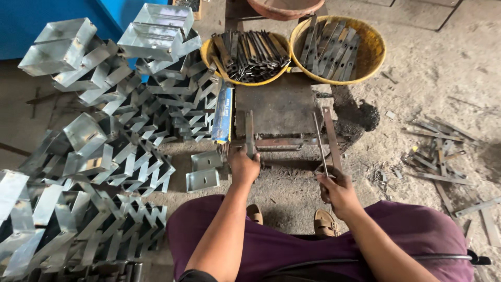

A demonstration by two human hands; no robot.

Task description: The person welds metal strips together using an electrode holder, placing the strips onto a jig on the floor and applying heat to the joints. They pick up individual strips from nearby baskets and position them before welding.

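My left hand point(244, 166) grips the near end of a flat metal strip point(249, 130) that lies on a low dark metal work block point(279, 107). My right hand point(336, 190) holds a thin rod point(319, 141) that points away from me toward the block, beside a rusty flat bar point(331, 136) leaning at the block's right edge. My knees in purple trousers are at the bottom of the view, with sandalled feet between them.
Two yellow basins point(373, 49) point(209, 52) full of flat metal strips stand behind the block. Stacks of shiny bent sheet-metal brackets point(115, 130) fill the left. Two loose brackets point(202, 179) lie near my left hand. Scrap strips point(438, 156) litter the dusty floor at right.
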